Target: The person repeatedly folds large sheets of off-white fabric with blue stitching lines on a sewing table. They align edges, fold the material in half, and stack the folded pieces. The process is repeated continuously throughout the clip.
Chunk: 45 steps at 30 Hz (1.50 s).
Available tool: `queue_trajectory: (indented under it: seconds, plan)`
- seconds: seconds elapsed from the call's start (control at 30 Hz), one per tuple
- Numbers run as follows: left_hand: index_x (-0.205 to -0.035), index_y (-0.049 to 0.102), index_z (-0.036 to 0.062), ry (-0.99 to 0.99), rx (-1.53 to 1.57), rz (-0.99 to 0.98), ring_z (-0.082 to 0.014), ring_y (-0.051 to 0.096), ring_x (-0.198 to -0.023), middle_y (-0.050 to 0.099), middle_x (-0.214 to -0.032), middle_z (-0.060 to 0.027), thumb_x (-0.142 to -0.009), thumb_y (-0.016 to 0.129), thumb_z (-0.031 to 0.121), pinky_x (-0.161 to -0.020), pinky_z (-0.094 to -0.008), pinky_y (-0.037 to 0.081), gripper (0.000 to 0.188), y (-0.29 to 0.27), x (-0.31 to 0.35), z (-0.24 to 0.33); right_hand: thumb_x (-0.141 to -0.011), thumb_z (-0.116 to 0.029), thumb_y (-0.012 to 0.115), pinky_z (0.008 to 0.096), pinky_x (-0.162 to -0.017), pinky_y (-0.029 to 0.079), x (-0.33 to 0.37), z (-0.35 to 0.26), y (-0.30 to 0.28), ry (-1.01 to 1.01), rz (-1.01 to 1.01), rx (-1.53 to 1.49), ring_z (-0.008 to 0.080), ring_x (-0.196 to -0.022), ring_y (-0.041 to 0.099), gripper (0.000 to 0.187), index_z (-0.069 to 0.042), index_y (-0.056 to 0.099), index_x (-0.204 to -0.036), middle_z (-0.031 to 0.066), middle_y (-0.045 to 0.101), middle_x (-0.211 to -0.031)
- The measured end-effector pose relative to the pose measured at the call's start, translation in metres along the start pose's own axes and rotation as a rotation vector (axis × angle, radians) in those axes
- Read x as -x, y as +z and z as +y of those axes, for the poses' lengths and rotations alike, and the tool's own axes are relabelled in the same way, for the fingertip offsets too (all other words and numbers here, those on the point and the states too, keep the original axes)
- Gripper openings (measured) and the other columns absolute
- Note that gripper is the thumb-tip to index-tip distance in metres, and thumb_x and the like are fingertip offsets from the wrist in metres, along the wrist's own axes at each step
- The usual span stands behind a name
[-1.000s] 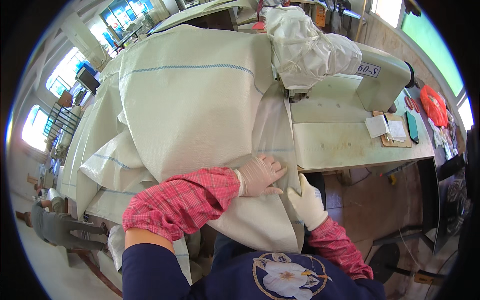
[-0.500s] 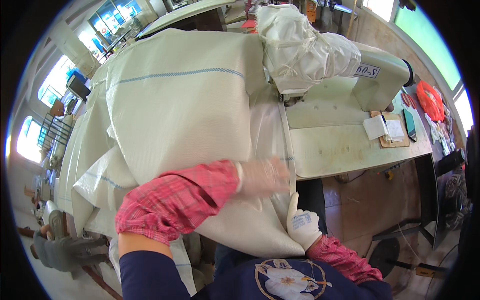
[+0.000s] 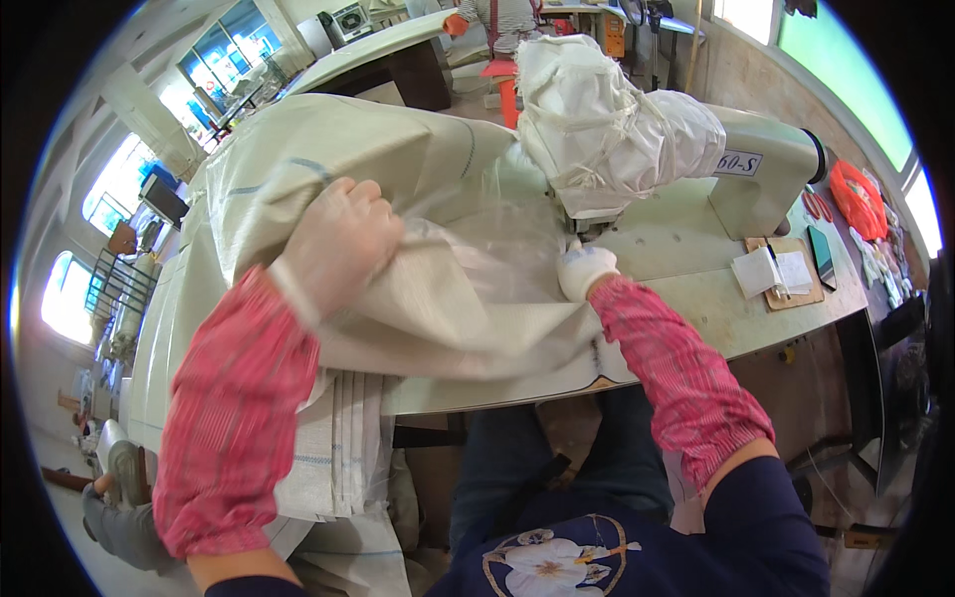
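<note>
A large off-white woven plastic sheet with blue stitched-looking lines is bunched over the sewing table. My left hand, somewhat blurred, is closed round a raised fold of it, left of the machine. In its white glove, my right hand is closed on the sheet's right edge, just below the sewing machine's needle area. The fingertips there are partly hidden. White sacking tied with strips wraps the head of the sewing machine. Between my hands the sheet sags, and a thin clear film-like layer shows inside it.
Right of the machine lie a clipboard with papers, a dark green phone-like slab, red-handled scissors and a red plastic bag. Folded woven sheets hang below the table's front edge. Another person stands beyond the table.
My left hand has swept left and up, lifting a fold of the sheet. My right hand has moved up from the table's front edge to beside the needle area. The sheet has bunched, baring the front edge.
</note>
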<state>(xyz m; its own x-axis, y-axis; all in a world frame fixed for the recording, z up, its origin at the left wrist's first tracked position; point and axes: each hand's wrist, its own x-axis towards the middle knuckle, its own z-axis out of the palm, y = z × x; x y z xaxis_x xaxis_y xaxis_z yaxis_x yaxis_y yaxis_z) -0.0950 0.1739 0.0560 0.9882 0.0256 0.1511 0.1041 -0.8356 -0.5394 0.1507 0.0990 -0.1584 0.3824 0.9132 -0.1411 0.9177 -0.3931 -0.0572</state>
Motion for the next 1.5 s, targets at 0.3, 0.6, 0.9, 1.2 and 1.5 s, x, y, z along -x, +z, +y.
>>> queue_trajectory:
  seconds: [0.3,0.6,0.9,1.2,1.5]
  plan:
    - [-0.066,0.070,0.0090,0.792,0.912,-0.233,-0.0245,0.060,-0.069,0.063,-0.067,-0.0077,-0.076,0.057,0.019,-0.069,-0.0407,0.043,0.019,-0.124,0.039,0.186,-0.093,-0.035,0.054,0.0467,-0.092,0.044,0.118,-0.061,0.052,-0.929,-0.002,-0.425,0.0292,-0.105,0.060,0.039,-0.007,0.063,-0.120,0.0120,0.065,-0.114]
    - [-0.148,0.024,-0.0037,0.340,0.393,-0.366,-0.0327,0.046,-0.129,0.037,-0.149,-0.0220,-0.081,0.067,0.034,-0.107,-0.0412,0.034,0.088,0.076,-0.033,0.179,-0.091,-0.024,0.061,0.0406,-0.077,0.052,0.295,-0.013,0.071,-0.586,-0.059,-1.358,0.0282,-0.084,0.065,0.030,-0.004,0.067,-0.112,0.0136,0.068,-0.096]
    - [-0.144,0.038,0.0045,0.129,0.568,-0.446,-0.0274,0.054,-0.112,0.052,-0.130,-0.0135,-0.090,0.055,0.036,-0.096,-0.0440,0.039,0.065,0.105,-0.019,0.192,-0.093,-0.020,0.060,0.0297,-0.070,0.050,0.259,0.007,0.041,0.097,0.730,-1.076,0.0195,-0.076,0.063,0.026,0.004,0.064,-0.099,0.0130,0.066,-0.084]
    - [-0.130,0.055,0.0037,0.329,0.506,0.074,-0.0279,0.051,-0.107,0.056,-0.108,-0.0105,-0.084,0.065,0.036,-0.096,-0.0425,0.039,0.057,0.131,-0.007,0.214,-0.100,-0.031,0.052,0.0298,-0.054,0.034,0.235,0.006,0.083,0.258,0.145,-1.610,0.0065,-0.063,0.036,0.044,0.004,0.055,-0.074,-0.0028,0.042,-0.063]
    - [-0.132,0.054,0.0098,0.356,0.588,-0.153,-0.0261,0.051,-0.100,0.055,-0.100,-0.0091,-0.085,0.064,0.034,-0.089,-0.0395,0.041,0.054,0.131,0.000,0.198,-0.095,-0.015,0.052,0.0339,-0.052,0.035,0.237,-0.011,0.088,0.200,0.273,-1.313,0.0138,-0.056,0.041,0.025,0.005,0.056,-0.079,0.0106,0.043,-0.059]
